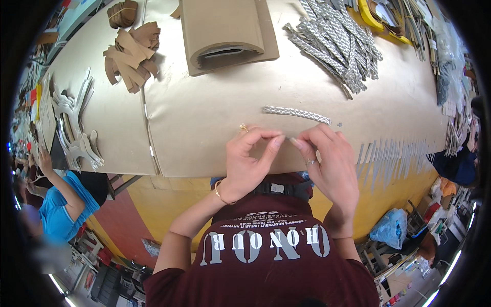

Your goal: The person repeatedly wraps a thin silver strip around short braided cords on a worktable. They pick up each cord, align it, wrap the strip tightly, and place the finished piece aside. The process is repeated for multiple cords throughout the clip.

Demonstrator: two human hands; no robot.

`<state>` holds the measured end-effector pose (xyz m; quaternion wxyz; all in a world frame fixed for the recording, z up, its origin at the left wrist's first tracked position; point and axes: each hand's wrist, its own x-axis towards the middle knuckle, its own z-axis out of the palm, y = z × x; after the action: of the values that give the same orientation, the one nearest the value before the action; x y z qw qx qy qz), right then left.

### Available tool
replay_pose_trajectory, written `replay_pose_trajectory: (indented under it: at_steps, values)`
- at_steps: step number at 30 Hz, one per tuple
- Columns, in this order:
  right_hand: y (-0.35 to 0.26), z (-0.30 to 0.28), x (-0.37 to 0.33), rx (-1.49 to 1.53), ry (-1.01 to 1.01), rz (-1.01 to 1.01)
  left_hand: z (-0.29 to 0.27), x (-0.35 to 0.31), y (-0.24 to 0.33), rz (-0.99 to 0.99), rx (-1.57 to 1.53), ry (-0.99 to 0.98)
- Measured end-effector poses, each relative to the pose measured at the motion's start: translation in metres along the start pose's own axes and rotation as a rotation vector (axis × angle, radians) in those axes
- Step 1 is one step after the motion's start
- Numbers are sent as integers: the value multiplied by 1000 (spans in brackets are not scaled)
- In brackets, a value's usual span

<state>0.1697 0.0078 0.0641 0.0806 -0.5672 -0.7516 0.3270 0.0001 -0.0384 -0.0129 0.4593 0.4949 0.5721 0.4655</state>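
Note:
My left hand (249, 156) and my right hand (330, 161) meet over the table's near edge, thumbs and forefingers pinched and fingertips almost touching. What they pinch is too small to make out. Just beyond them a short silver braided strap (296, 112) lies on the table, its right end close to the knuckles of my right hand. A tiny grey scrap (339, 124) sits beside that end. To the right of my right hand, thin grey strips (394, 158) stand in a row along the table's edge.
A pile of silver braided straps (340, 48) lies at the far right. Ahead is a folded tan sheet (225, 28). Brown leather pieces (132, 56) and pale cut pieces (76, 123) lie on the left. A person in blue (69, 204) works at the left.

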Motion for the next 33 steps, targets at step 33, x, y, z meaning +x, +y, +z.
replay_pose_trajectory:
  at_steps: [33]
  values:
    - [18, 32, 60, -176, -87, -17, -3, 2, -32, 401, 973, 75]
